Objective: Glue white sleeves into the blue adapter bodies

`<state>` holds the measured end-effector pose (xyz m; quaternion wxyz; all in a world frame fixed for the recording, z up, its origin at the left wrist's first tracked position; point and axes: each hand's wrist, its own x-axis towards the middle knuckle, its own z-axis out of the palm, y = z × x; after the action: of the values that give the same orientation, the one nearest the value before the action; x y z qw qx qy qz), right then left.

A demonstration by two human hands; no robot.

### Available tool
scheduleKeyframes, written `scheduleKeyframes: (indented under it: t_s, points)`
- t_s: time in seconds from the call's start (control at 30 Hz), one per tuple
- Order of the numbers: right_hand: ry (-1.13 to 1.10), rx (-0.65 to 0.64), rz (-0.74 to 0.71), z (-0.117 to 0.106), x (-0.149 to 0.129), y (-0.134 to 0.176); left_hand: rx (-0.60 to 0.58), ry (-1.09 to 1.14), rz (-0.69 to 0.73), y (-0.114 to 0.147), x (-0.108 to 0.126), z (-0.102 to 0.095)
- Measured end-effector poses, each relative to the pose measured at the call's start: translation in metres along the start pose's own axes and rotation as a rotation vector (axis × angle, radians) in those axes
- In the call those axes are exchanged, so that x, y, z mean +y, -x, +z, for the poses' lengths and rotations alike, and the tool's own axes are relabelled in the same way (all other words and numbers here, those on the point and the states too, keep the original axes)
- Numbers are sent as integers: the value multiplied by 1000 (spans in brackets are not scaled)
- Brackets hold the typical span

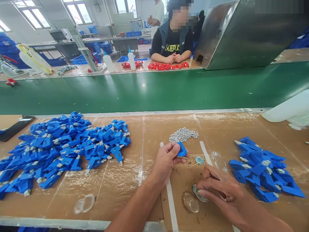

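Observation:
My left hand [167, 158] pinches a blue plastic part [182, 149] between thumb and fingers, held above the cardboard work patch. My right hand [223, 190] is closed, thumb and fingertips together at a small round dish [203, 198] of pale bluish stuff. Whatever is between those fingertips is hidden. Beside this dish stands a clear round cup [190, 202]. Farther back lies a small pale-blue disc [199, 160], a thin stick by it. A heap of small grey pieces [184, 134] sits beyond my left hand.
A large pile of blue parts with pale tips [60, 145] spreads over the left; a smaller pile [263, 170] lies right. Clear lids [84, 203] rest front left. Across the green belt [145, 90], a person [172, 38] sits behind red parts [166, 66]. A white bottle [289, 108] lies right.

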<state>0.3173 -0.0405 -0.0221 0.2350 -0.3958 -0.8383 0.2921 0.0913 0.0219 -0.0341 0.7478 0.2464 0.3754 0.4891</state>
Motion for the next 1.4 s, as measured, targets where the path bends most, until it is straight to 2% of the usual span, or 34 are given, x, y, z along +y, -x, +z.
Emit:
scheduleKeyframes:
  t_s: [0.17, 0.3, 0.5, 0.67, 0.73, 0.9, 1.03, 1.2, 1.27, 1.4]
  points:
    - [39, 68, -86, -5, 0, 2, -5, 3, -3, 1, 1, 0]
    - [23, 75, -93, -6, 0, 5, -10, 10, -4, 0, 0, -1]
    - [-53, -23, 34, -17, 0, 9, -21, 29, -28, -1, -3, -2]
    - [-188, -19, 171, -26, -1, 6, -32, 38, -60, 1, -5, -1]
    - [-245, 33, 243, -27, 3, 5, -43, 54, -83, 1, -6, -1]
    - [-246, 291, 377, -28, 11, -11, -74, 100, -123, -1, -12, -3]
    - [-150, 409, 312, -26, 7, -38, -87, 124, -155, -5, -16, -4]
    - [-61, 498, 182, -19, 5, -61, -123, 104, -168, -7, -20, -4]
    - [-20, 516, 168, -17, 7, -63, -131, 100, -170, -7, -20, -4]
    - [34, 473, 173, -13, 13, -62, -129, 112, -185, -7, -22, -5]
